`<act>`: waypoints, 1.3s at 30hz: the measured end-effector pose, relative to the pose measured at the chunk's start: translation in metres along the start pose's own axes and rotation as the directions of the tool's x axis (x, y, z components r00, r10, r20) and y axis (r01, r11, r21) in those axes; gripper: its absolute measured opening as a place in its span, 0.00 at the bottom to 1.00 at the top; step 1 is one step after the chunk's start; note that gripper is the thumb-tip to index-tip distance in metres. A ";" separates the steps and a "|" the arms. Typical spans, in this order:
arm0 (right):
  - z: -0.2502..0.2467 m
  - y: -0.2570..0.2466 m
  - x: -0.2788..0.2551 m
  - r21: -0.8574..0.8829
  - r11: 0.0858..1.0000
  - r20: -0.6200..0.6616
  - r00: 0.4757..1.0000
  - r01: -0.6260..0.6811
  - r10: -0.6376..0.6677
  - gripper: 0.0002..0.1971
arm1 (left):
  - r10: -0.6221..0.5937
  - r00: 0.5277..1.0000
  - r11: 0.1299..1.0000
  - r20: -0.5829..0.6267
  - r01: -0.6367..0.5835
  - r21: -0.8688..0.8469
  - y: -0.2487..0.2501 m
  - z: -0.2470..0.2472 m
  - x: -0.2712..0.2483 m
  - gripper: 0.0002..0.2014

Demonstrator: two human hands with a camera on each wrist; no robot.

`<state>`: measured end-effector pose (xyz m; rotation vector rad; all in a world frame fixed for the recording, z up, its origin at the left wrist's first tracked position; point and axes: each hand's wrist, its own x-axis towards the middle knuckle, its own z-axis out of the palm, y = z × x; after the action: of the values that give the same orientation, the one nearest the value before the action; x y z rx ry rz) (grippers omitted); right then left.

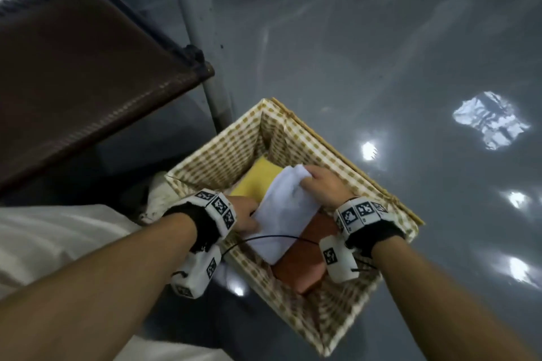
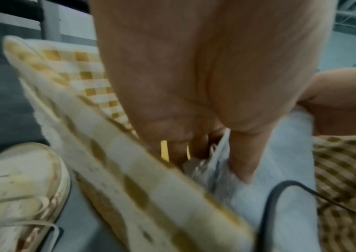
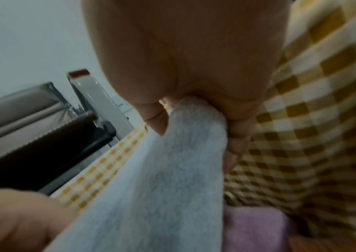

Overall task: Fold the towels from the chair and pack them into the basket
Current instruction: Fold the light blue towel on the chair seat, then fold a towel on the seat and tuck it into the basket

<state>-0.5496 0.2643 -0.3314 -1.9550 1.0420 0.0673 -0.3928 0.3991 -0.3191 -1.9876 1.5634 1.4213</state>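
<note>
A folded white towel [image 1: 286,209] lies tilted inside the checked basket [image 1: 231,152], over a yellow towel [image 1: 258,179] and a rust-coloured towel [image 1: 305,267]. My left hand [image 1: 245,214] grips the towel's left edge, thumb on top and fingers under the cloth, as the left wrist view shows on the white towel [image 2: 276,196]. My right hand [image 1: 321,184] pinches the far corner; in the right wrist view the white towel [image 3: 172,170] bunches between thumb and curled fingers. A purple-pink towel [image 3: 256,228] shows beneath there.
A dark brown chair seat [image 1: 79,91] stands at the left with a grey pole [image 1: 202,38] behind it. The basket stands on a glossy grey floor [image 1: 381,67]. My shoe [image 2: 19,187] is beside the basket's left wall. A thin black cable [image 1: 278,239] crosses the towel.
</note>
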 end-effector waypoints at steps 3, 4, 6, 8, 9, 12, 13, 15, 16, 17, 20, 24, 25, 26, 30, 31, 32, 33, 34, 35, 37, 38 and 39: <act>0.015 0.009 0.008 -0.069 0.997 0.060 0.997 -0.041 0.045 0.20 | -0.026 1.000 0.998 0.001 0.026 0.060 -0.005 0.006 0.009 0.14; 0.020 0.010 0.011 -0.115 0.993 0.079 0.996 -0.039 0.048 0.20 | -0.051 0.999 0.997 0.011 0.051 0.057 -0.008 0.003 0.008 0.13; 0.028 0.013 0.016 -0.253 0.966 0.141 0.986 -0.053 0.091 0.20 | -0.084 0.996 0.996 0.008 0.084 0.005 -0.014 -0.005 0.002 0.09; 0.032 0.012 0.018 -0.405 0.907 0.164 0.967 -0.113 0.194 0.21 | -0.099 0.989 0.992 -0.114 0.088 -0.094 -0.022 -0.016 -0.011 0.14; 0.033 0.010 0.019 -0.471 0.874 0.155 0.964 -0.119 0.215 0.21 | -0.102 0.975 0.986 -0.198 0.072 -0.152 -0.026 -0.022 -0.021 0.16; 0.028 -0.008 0.019 -0.576 0.814 0.118 0.977 -0.078 0.178 0.14 | -0.104 0.906 0.962 -0.410 -0.014 -0.274 -0.038 -0.042 -0.055 0.12; 0.025 -0.020 0.019 -0.575 0.817 0.114 0.984 -0.050 0.140 0.13 | -0.115 0.881 0.947 -0.459 -0.042 -0.318 -0.043 -0.049 -0.067 0.10; 0.017 -0.056 0.020 -0.536 0.844 0.117 0.993 0.033 0.035 0.13 | -0.144 0.834 0.914 -0.533 -0.095 -0.395 -0.051 -0.063 -0.096 0.06; 0.014 -0.079 0.020 -0.508 0.856 0.122 0.992 0.095 -0.038 0.13 | -0.150 0.807 0.900 -0.571 -0.128 -0.418 -0.054 -0.071 -0.111 0.06; 0.010 -0.104 0.020 -0.481 0.861 0.124 0.985 0.167 -0.122 0.13 | -0.160 0.773 0.884 -0.614 -0.164 -0.438 -0.058 -0.080 -0.128 0.06; -0.001 -0.193 0.018 -0.470 0.807 0.135 0.932 0.359 -0.336 0.11 | -0.191 0.632 0.828 -0.751 -0.307 -0.469 -0.072 -0.112 -0.196 0.06; -0.011 -0.323 0.007 -0.500 0.640 0.174 0.792 0.584 -0.586 0.10 | -0.308 0.366 0.736 -0.878 -0.493 -0.464 -0.105 -0.141 -0.308 0.06; -0.010 -0.354 0.002 -0.513 0.591 0.186 0.753 0.622 -0.631 0.09 | -0.340 0.311 0.724 -0.888 -0.516 -0.458 -0.115 -0.142 -0.334 0.06; -0.008 -0.384 -0.004 -0.527 0.542 0.204 0.717 0.654 -0.667 0.09 | -0.367 0.267 0.719 -0.891 -0.527 -0.453 -0.126 -0.141 -0.357 0.06; 0.029 -0.488 -0.023 -0.546 0.370 0.325 0.597 0.752 -0.733 0.09 | -0.464 0.181 0.720 -0.867 -0.494 -0.488 -0.179 -0.123 -0.416 0.06; 0.044 -0.511 -0.026 -0.543 0.330 0.364 0.570 0.772 -0.737 0.09 | -0.487 0.170 0.722 -0.857 -0.474 -0.504 -0.195 -0.116 -0.426 0.06; 0.060 -0.531 -0.029 -0.538 0.294 0.400 0.546 0.790 -0.736 0.10 | -0.509 0.162 0.726 -0.846 -0.448 -0.522 -0.212 -0.108 -0.435 0.06; 0.077 -0.550 -0.031 -0.529 0.265 0.430 0.524 0.806 -0.735 0.10 | -0.528 0.158 0.729 -0.834 -0.419 -0.541 -0.230 -0.100 -0.444 0.06; 0.095 -0.567 -0.033 -0.513 0.246 0.455 0.504 0.822 -0.734 0.10 | -0.545 0.153 0.731 -0.825 -0.395 -0.556 -0.247 -0.090 -0.453 0.06; 0.113 -0.581 -0.035 -0.492 0.231 0.479 0.483 0.839 -0.733 0.11 | -0.562 0.142 0.731 -0.815 -0.375 -0.570 -0.265 -0.080 -0.460 0.07; 0.152 -0.605 -0.040 -0.447 0.200 0.527 0.437 0.872 -0.729 0.11 | -0.600 0.120 0.730 -0.791 -0.322 -0.602 -0.300 -0.059 -0.472 0.06; 0.172 -0.613 -0.041 -0.428 0.181 0.551 0.414 0.886 -0.724 0.11 | -0.622 0.115 0.723 -0.774 -0.295 -0.625 -0.317 -0.049 -0.477 0.06; 0.192 -0.620 -0.042 -0.412 0.163 0.570 0.393 0.897 -0.722 0.10 | -0.644 0.119 0.712 -0.756 -0.269 -0.649 -0.333 -0.039 -0.480 0.06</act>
<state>-0.0859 0.5849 -0.0062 -2.8613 -0.5021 0.0820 -0.0685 0.7991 -0.0392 -3.9745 0.7351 0.2321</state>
